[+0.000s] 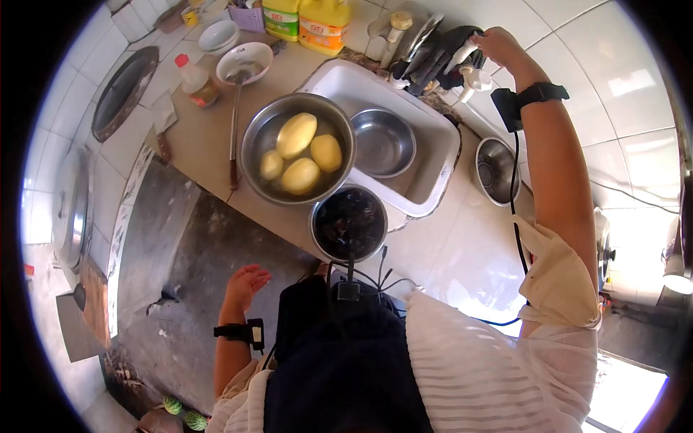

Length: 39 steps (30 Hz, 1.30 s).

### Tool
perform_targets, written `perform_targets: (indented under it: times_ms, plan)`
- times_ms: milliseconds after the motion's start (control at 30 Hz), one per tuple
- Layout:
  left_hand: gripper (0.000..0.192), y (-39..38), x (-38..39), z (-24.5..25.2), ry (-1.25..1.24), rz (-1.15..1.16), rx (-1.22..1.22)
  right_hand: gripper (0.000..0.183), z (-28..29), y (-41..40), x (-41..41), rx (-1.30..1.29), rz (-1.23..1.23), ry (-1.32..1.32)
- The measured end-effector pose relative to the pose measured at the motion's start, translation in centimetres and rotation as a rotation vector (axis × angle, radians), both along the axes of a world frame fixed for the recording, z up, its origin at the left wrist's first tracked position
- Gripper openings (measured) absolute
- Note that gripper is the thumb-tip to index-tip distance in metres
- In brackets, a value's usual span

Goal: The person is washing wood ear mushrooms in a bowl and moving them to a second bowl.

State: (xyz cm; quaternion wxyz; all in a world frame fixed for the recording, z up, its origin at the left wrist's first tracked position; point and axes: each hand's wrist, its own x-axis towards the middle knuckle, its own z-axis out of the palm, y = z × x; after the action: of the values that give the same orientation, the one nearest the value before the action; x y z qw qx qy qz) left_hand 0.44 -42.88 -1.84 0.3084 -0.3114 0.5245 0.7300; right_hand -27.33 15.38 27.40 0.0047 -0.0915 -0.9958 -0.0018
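My right hand (501, 46) reaches to the back wall. Its fingers close on a white handle (463, 57) beside a dark rack of kitchen tools (427, 59); which tool it belongs to is unclear. Just below is a white plastic tap (477, 80). My left hand (246, 284) hangs over the floor with nothing in it. Before me stands a metal basin (254, 178) of water with several peeled potatoes (296, 135). A smaller metal bowl (383, 241) holds dark wet pieces (349, 219) that I cannot identify.
A white sink (433, 189) has a metal bowl (383, 143) inside. Another metal bowl (497, 172) leans by the wall. Left of the basin lie a ladle (234, 140), a cleaver (164, 122), a sauce bottle (196, 81) and a bowl (254, 59). Yellow detergent jugs (325, 27) stand behind.
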Motion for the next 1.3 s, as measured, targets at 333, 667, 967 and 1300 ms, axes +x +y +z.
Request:
perform_targets:
  times_ms: [333,667,967,1300]
  plan:
    - [0.025,0.2,0.0,-0.3,-0.001,0.009,0.038,0.043,0.5,-0.3,-0.2,0.170,0.068,-0.051]
    - [0.023,-0.2,0.9,-0.8,0.001,0.028,0.033,0.042,0.4,-0.4,-0.1,0.259,0.091,-0.057]
    - [0.026,0.1,0.8,-1.0,0.006,0.020,0.029,0.037,-0.7,1.8,-0.4,0.260,0.096,0.047]
    - [0.030,-0.9,1.6,-1.7,0.057,0.021,0.072,0.043,1.2,-1.6,1.0,0.018,-0.168,-0.123]
